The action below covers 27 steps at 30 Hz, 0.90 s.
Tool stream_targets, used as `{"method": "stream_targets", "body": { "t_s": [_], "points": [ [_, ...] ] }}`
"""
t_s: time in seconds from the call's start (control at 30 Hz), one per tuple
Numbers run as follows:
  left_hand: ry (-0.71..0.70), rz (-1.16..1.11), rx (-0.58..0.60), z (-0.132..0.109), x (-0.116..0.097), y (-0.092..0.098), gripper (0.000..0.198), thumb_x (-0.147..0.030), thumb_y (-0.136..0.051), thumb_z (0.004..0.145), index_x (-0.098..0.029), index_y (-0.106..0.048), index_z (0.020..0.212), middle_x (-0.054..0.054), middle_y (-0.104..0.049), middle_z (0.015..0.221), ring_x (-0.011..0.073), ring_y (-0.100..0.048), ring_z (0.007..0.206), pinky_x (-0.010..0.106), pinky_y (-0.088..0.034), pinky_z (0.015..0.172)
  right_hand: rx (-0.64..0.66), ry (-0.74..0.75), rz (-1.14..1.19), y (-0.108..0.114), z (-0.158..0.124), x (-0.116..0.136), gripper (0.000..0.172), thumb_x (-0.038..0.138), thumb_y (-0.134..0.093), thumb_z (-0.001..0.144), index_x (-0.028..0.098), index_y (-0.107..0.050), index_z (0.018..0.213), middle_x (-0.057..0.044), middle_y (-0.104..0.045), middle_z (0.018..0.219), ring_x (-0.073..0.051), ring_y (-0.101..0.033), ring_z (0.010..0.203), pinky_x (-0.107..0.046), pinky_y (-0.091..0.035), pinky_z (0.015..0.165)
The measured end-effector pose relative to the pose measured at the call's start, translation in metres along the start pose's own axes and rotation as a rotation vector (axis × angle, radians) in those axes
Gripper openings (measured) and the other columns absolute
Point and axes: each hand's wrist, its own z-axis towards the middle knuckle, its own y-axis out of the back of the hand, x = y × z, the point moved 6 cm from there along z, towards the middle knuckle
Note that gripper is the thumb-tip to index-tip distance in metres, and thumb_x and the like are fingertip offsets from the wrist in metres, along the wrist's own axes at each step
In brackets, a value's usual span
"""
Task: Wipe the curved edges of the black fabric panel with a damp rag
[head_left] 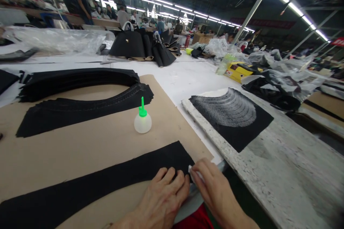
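Note:
A long curved black strip of sheet material [118,173] lies across the brown board in front of me. My left hand [166,196] presses on its right end, fingers bent and slightly apart, holding nothing. Beside it, my right hand [211,182] pinches a small white thing [191,169], perhaps a cloth or a wad, against the strip's right edge. Most of that white thing is hidden by the fingers. Farther back on the board stands a round translucent squeeze bottle [143,123] with a green nozzle, apart from both hands.
Stacked curved black pieces [80,78] and a fanned row of them [88,109] lie on the brown board [107,139]. Rightward, fanned black sheets [231,114] rest on a stained grey board [285,171]. Black bags [131,44], plastic wrap [59,39] and a yellow box [238,72] stand behind.

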Motion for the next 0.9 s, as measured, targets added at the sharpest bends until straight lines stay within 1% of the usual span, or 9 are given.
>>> {"method": "stream_targets", "body": {
  "t_s": [0.07, 0.23, 0.37, 0.47, 0.53, 0.6, 0.7, 0.8, 0.9],
  "points": [
    [0.001, -0.007, 0.007, -0.001, 0.0, -0.001, 0.044, -0.027, -0.049, 0.093, -0.015, -0.046, 0.136, 0.007, -0.058, 0.125, 0.0245, -0.048, 0.109, 0.038, -0.036, 0.094, -0.001, 0.012, -0.039, -0.004, 0.0, 0.001, 0.032, 0.027, -0.028, 0.102, 0.024, -0.051, 0.079, -0.001, -0.056, 0.076, -0.017, -0.056, 0.068, -0.03, -0.043, 0.065],
    [0.001, -0.073, 0.052, -0.001, -0.002, 0.001, 0.049, -0.026, -0.047, 0.094, -0.014, -0.04, 0.141, 0.009, -0.058, 0.126, 0.026, -0.05, 0.11, 0.04, -0.042, 0.094, -0.138, -0.223, -0.118, 0.017, 0.005, -0.044, 0.022, 0.03, -0.035, 0.099, 0.022, -0.051, 0.086, -0.003, -0.057, 0.079, -0.018, -0.058, 0.064, -0.029, -0.041, 0.057],
    [0.151, -0.312, 0.013, 0.001, 0.01, 0.013, 0.049, -0.008, -0.041, 0.089, -0.013, -0.044, 0.138, 0.009, -0.062, 0.117, 0.0218, -0.056, 0.103, 0.036, -0.049, 0.091, -0.135, -0.298, 0.139, 0.033, 0.009, -0.048, 0.015, 0.035, -0.046, 0.096, 0.023, -0.053, 0.101, -0.001, -0.063, 0.087, -0.017, -0.064, 0.078, -0.027, -0.048, 0.068],
    [0.338, -0.483, -0.167, -0.007, 0.032, 0.035, 0.042, -0.002, -0.036, 0.088, -0.016, -0.059, 0.12, 0.01, -0.06, 0.117, 0.0175, -0.057, 0.105, 0.029, -0.051, 0.09, -0.095, -0.257, 0.327, 0.036, 0.012, -0.027, 0.013, 0.032, -0.048, 0.094, 0.024, -0.057, 0.093, -0.001, -0.063, 0.09, -0.017, -0.063, 0.085, -0.028, -0.048, 0.075],
    [0.398, -0.479, -0.237, -0.018, 0.043, 0.049, 0.037, -0.003, -0.036, 0.089, -0.018, -0.063, 0.109, 0.009, -0.059, 0.114, 0.0172, -0.057, 0.103, 0.028, -0.052, 0.086, -0.058, -0.189, 0.404, 0.037, 0.016, -0.009, 0.015, 0.03, -0.047, 0.094, 0.024, -0.06, 0.09, -0.003, -0.062, 0.094, -0.018, -0.062, 0.09, -0.028, -0.048, 0.079],
    [0.42, -0.418, -0.225, -0.031, 0.049, 0.056, 0.036, -0.004, -0.036, 0.089, -0.018, -0.064, 0.106, 0.008, -0.061, 0.107, 0.0177, -0.058, 0.096, 0.029, -0.054, 0.081, -0.016, -0.129, 0.463, 0.037, 0.021, 0.008, 0.016, 0.028, -0.046, 0.095, 0.024, -0.062, 0.095, -0.005, -0.061, 0.1, -0.018, -0.061, 0.095, -0.028, -0.048, 0.081],
    [0.422, -0.319, -0.149, -0.05, 0.049, 0.054, 0.038, -0.004, -0.034, 0.09, -0.018, -0.063, 0.11, 0.009, -0.062, 0.105, 0.0194, -0.058, 0.094, 0.033, -0.055, 0.081, 0.109, -0.024, 0.553, 0.031, 0.029, 0.039, 0.022, 0.026, -0.044, 0.098, 0.024, -0.063, 0.106, -0.006, -0.06, 0.11, -0.017, -0.061, 0.1, -0.027, -0.049, 0.085],
    [0.407, -0.235, -0.087, -0.061, 0.047, 0.046, 0.039, -0.003, -0.036, 0.089, -0.017, -0.06, 0.116, 0.009, -0.062, 0.109, 0.0206, -0.057, 0.096, 0.036, -0.055, 0.082, 0.285, 0.085, 0.644, 0.013, 0.033, 0.07, 0.03, 0.02, -0.037, 0.1, 0.025, -0.061, 0.117, -0.006, -0.058, 0.114, -0.014, -0.059, 0.102, -0.027, -0.048, 0.09],
    [0.346, -0.146, -0.047, -0.063, 0.043, 0.042, 0.037, -0.003, -0.041, 0.087, -0.016, -0.06, 0.117, 0.009, -0.063, 0.109, 0.0224, -0.057, 0.097, 0.038, -0.054, 0.084, 0.341, 0.186, 0.568, -0.008, 0.034, 0.091, 0.035, 0.009, -0.036, 0.096, 0.021, -0.059, 0.119, -0.008, -0.059, 0.11, -0.018, -0.058, 0.101, -0.033, -0.051, 0.089]
  ]
}}
